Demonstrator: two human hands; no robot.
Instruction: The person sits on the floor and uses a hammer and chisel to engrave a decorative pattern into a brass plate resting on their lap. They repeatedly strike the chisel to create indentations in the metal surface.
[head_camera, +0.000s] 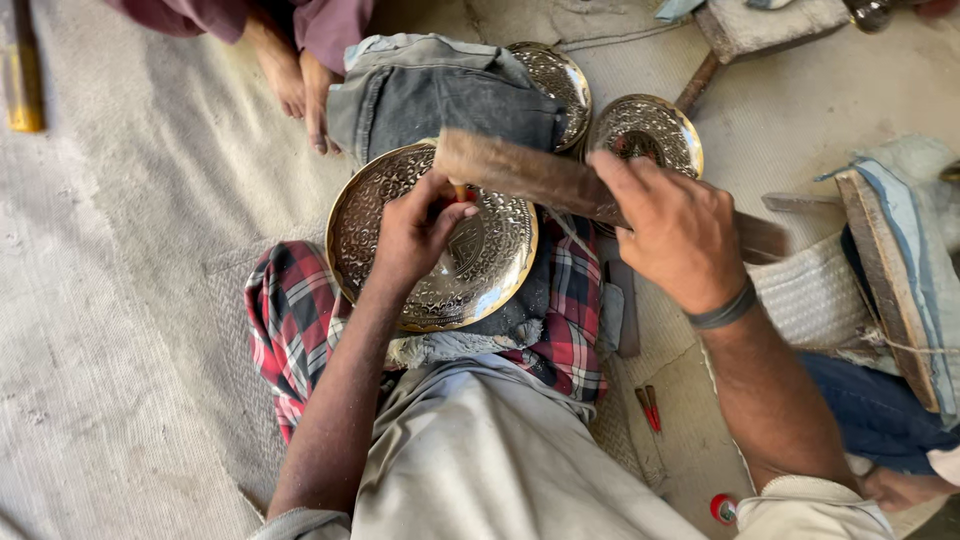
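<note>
Engraved round brass plate (470, 250), left hand (415, 235) fingers pinching small punch (459, 190), right hand (675, 230) gripping flat wooden mallet (530, 170)

round engraved brass plate (470, 265), tilted on the lap; thin punch (459, 191) upright on its upper middle; wooden mallet (540, 178) level just above.

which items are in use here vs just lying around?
In use: left hand with punch on engraved plate; right hand with wooden mallet.

Lying about: two plates behind, jeans, red tools, red cap.
</note>
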